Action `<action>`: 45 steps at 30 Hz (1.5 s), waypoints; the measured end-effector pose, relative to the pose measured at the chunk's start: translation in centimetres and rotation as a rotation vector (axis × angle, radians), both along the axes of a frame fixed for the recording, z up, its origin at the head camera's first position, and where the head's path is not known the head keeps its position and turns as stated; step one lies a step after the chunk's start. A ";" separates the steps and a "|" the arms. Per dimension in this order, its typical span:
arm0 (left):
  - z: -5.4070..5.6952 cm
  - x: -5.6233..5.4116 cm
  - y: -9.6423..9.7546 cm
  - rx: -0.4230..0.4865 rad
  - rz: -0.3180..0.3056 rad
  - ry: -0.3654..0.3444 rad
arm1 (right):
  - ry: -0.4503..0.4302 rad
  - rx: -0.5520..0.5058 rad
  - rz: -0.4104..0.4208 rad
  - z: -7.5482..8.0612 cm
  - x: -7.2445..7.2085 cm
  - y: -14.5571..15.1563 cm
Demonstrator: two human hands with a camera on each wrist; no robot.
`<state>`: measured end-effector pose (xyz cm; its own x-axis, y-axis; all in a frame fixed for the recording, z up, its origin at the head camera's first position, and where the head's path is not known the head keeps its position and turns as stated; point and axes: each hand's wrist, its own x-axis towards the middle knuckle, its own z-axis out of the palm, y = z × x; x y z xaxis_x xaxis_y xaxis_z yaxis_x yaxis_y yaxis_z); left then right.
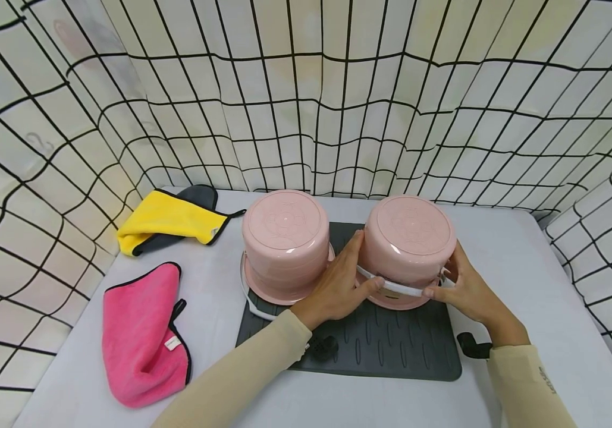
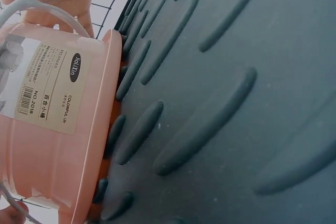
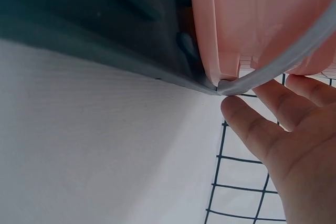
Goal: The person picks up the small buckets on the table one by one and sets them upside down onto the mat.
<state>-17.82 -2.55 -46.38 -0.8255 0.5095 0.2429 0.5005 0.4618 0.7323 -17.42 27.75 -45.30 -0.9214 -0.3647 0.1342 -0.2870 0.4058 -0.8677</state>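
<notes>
Two pink buckets stand upside down on a ribbed dark grey mat [image 1: 391, 351]. Around the right bucket [image 1: 410, 238] are both hands, one per side. My left hand [image 1: 335, 288] rests its outstretched fingers on the bucket's left wall, with the thumb at the white handle [image 1: 402, 289]. On the opposite side, my right hand [image 1: 471, 291] has fingers spread along the wall and the thumb by the handle's end. A paper label [image 2: 52, 82] shows on the bucket in the left wrist view. The left bucket [image 1: 286, 244] stands beside my left forearm.
A yellow and grey cloth [image 1: 177, 220] lies at the back left, and a pink cloth [image 1: 142, 339] lies nearer on the left. Black wire grid panels [image 1: 322, 107] rise behind and beside the white table [image 1: 541, 333]. Dark wrist cameras hang under both wrists.
</notes>
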 end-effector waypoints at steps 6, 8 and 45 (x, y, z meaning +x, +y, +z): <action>0.0 0.1 -0.1 -0.012 -0.002 0.006 | 0.006 0.006 -0.013 0.0 0.1 -0.1; 0.0 0.1 0.0 -0.014 -0.002 0.003 | 0.009 0.011 -0.018 0.0 0.1 -0.2; 1.1 1.5 -0.5 -0.045 0.000 0.052 | 0.120 0.194 -0.228 1.5 1.2 -0.4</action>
